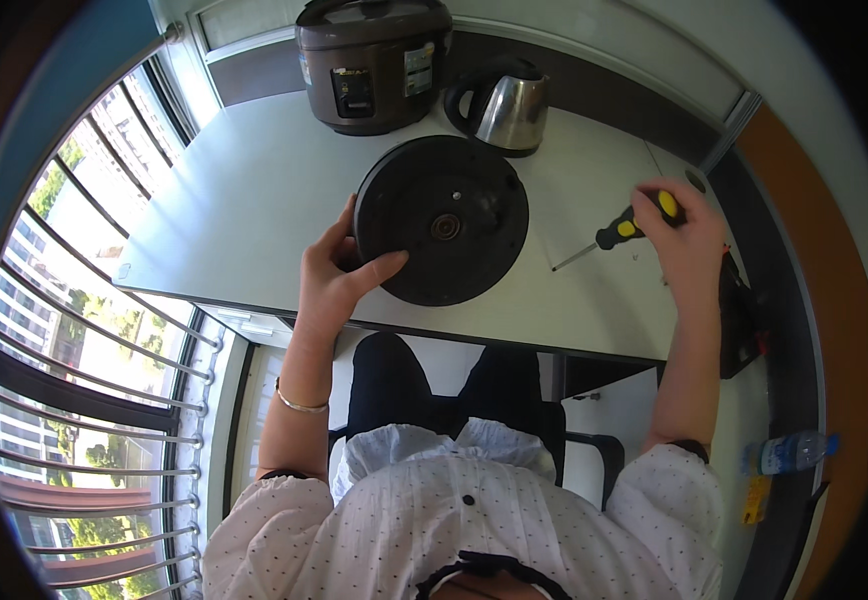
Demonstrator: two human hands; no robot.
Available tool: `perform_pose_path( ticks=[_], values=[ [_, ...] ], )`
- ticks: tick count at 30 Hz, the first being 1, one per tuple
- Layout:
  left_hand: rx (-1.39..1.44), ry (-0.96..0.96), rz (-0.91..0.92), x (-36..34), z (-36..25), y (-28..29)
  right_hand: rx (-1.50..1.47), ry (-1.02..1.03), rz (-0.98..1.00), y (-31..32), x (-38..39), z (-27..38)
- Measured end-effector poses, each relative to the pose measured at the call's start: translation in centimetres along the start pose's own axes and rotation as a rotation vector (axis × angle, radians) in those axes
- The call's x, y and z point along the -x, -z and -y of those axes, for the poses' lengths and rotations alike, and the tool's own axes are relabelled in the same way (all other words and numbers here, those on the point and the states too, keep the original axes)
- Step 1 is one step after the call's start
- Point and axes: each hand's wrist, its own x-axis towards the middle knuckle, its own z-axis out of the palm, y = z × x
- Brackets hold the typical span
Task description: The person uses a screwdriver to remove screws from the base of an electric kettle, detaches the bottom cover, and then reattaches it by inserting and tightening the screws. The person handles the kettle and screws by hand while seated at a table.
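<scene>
My left hand [339, 270] grips the left rim of a black round appliance base [424, 265], thumb across its face and fingers behind. The base is tilted up toward me above the table, showing a small ringed centre and a bright screw-like spot. Over the table's right side, my right hand [682, 232] is closed round the black and yellow handle of a screwdriver [619, 230]. Its thin shaft points down and left, the tip apart from the base. A few tiny pieces, too small to name, lie on the tabletop near the right hand.
On the white table [224, 210], a brown rice cooker [374, 75] and a steel kettle [514, 112] with a black handle stand at the back. A black object [742, 315] sits at the right edge. Farther right are a water bottle [792, 455] and a yellow item [754, 500]. A barred window lies left.
</scene>
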Motion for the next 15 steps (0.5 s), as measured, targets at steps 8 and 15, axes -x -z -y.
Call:
perform_pose_path(
  ticks=[8, 15],
  values=[
    [0.034, -0.011, -0.007, -0.1, 0.3, -0.1, -0.114, -0.015, -0.056, -2.7, -1.0, -1.0],
    [0.055, -0.058, -0.015, -0.4, 1.3, -0.1, -0.91, -0.04, -0.394, -3.6, 3.3, -1.1]
  ],
)
